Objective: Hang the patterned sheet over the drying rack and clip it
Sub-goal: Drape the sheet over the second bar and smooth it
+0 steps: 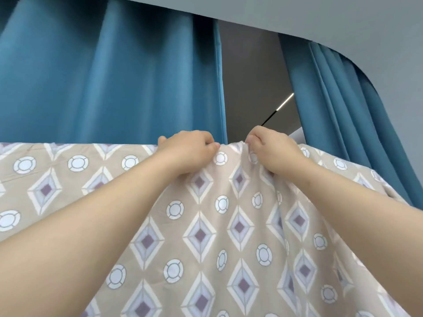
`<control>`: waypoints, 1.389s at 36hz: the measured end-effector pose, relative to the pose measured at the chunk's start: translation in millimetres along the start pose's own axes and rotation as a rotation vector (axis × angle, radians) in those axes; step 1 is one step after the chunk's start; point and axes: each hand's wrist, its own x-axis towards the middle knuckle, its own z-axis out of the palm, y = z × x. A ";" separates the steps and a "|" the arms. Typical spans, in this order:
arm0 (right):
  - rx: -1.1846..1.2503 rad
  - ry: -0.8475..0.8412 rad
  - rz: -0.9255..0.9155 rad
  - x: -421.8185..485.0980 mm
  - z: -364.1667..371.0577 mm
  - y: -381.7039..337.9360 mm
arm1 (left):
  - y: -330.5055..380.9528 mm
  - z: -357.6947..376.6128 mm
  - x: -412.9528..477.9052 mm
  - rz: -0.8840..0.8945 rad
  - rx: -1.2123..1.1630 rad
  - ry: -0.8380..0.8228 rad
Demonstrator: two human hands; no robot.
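1. Far left, the patterned sheet (68,179) is running flat along a high straight line. The rack bar is hiding under the cloth, so I'm only judging it draped.
2. The left hand (186,152) is curling over the top fold, thumb and fingers pinching cloth.
3. Just beside it, the right hand (271,152) is pinching the same fold, with a small ridge bunching between the two hands.
4. Further right, the sheet is sagging into loose folds before the blue curtain (343,99).
5. Hanging is looking nearly done. No clip is showing, so the clipping is looking left to do.
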 end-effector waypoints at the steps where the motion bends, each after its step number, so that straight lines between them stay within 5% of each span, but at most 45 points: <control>1: -0.020 -0.024 0.014 0.1 -3.0 4.6 | 3.4 1.9 1.2 0.015 -0.007 -0.006; 5: 0.021 -0.102 0.044 -3.0 -11.0 23.2 | 22.0 9.7 6.9 0.066 -0.047 -0.037; 22: -0.071 0.099 0.123 2.0 -12.4 53.2 | 33.6 28.2 8.3 0.115 0.058 0.141; 35: 0.132 0.106 0.348 -19.4 -16.8 83.7 | 35.0 38.3 12.5 0.043 0.134 0.206; 50: 0.097 0.204 0.318 -17.6 -9.1 88.9 | 52.0 48.2 21.4 0.018 0.072 0.215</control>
